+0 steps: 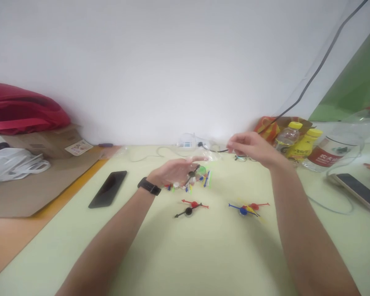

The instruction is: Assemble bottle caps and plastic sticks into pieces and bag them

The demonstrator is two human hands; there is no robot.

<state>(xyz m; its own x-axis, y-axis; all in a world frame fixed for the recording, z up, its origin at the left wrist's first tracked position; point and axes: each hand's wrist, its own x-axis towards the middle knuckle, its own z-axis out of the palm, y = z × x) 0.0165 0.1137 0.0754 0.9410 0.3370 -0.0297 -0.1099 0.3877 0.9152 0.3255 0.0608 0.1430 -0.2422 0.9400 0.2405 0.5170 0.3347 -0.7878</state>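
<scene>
Pale-green tabletop (200, 255) below, left hand (174, 170) holding a clear plastic bag (198, 173)

Bare counter (197, 259) lies open between the forearms, and a lane runs forward from it between the red-and-black arrow pair (188, 211) and the blue, yellow and red arrow cluster (243, 211). The left hand (172, 172) and a clear bag of small pieces (200, 177) crowd its far left edge. The wall (160, 74) closes the back. Bottles (299, 144) stand beyond the right hand (253, 147); a black phone (108, 190) lies left of the left forearm.
</scene>
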